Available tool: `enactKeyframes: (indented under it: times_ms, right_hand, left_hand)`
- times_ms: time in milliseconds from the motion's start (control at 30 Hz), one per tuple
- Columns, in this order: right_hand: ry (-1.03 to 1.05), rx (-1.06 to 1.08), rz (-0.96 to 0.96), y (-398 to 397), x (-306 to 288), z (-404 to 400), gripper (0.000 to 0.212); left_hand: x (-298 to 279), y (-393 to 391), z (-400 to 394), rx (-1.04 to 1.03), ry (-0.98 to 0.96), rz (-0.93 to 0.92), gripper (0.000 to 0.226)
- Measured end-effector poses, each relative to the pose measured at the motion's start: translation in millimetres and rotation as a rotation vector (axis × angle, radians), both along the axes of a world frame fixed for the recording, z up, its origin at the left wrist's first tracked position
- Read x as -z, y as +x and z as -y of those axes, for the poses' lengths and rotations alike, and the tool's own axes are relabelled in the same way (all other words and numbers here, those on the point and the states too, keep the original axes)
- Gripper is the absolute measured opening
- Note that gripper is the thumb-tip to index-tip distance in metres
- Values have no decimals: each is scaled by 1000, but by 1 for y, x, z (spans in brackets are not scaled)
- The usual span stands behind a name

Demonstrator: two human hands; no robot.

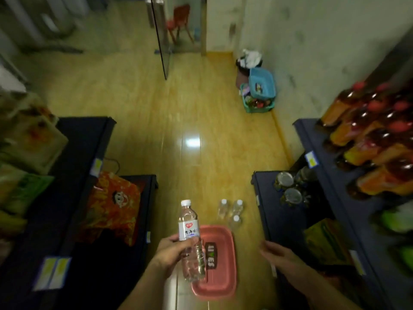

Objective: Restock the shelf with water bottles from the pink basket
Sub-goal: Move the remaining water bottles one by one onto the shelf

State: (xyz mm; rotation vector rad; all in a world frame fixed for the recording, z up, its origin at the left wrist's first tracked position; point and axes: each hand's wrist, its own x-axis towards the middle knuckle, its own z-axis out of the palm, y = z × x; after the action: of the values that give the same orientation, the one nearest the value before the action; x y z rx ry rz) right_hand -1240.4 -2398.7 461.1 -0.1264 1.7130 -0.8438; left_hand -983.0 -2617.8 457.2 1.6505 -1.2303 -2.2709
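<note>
My left hand (171,250) grips a clear water bottle (189,231) with a white cap and white label, held upright above the floor. Below and to its right lies the pink basket (220,285) on the wooden floor; no bottles show inside it. Three more water bottles (232,211) stand on the floor just beyond the basket. My right hand (279,257) hovers empty with fingers apart, near the front edge of the dark blue lower shelf (266,198) on the right. Two or three capped bottles (288,186) stand on that shelf.
An upper right shelf (312,139) carries rows of orange drink bottles with red caps. Dark shelves on the left (85,139) hold snack bags. Blue and green baskets (259,90) and a bin sit by the far wall. A glass door stands ahead.
</note>
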Motion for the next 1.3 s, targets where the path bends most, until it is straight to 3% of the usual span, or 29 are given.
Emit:
enactKeyframes:
  times_ms: [167, 433, 533, 700, 900, 1000, 1167, 1300]
  right_hand:
    - [-165, 87, -125, -7, -127, -18, 136]
    - [-496, 112, -381, -15, -313, -42, 119]
    - [-569, 101, -505, -27, -375, -51, 132]
    - [-661, 114, -639, -36, -461, -83, 132]
    - [-649, 225, -745, -46, -519, -144, 134]
    - [-630, 279, -778, -48, -541, -176, 127]
    - [-616, 415, -838, -47, -566, -228, 96]
    - [-566, 510, -951, -43, -584, -274, 47]
  left_hand:
    - [-138, -32, 31, 160, -165, -101, 56]
    - [-335, -107, 43, 312, -433, -325, 48]
    - [-405, -136, 30, 396, -538, -427, 49]
    - [-494, -174, -14, 479, -643, -595, 72]
    - [-548, -222, -83, 630, -699, -706, 39]
    - [-567, -248, -127, 713, -700, -795, 47]
    - [-596, -288, -214, 822, -695, -940, 37]
    - [-613, -313, -289, 951, -675, -1060, 35]
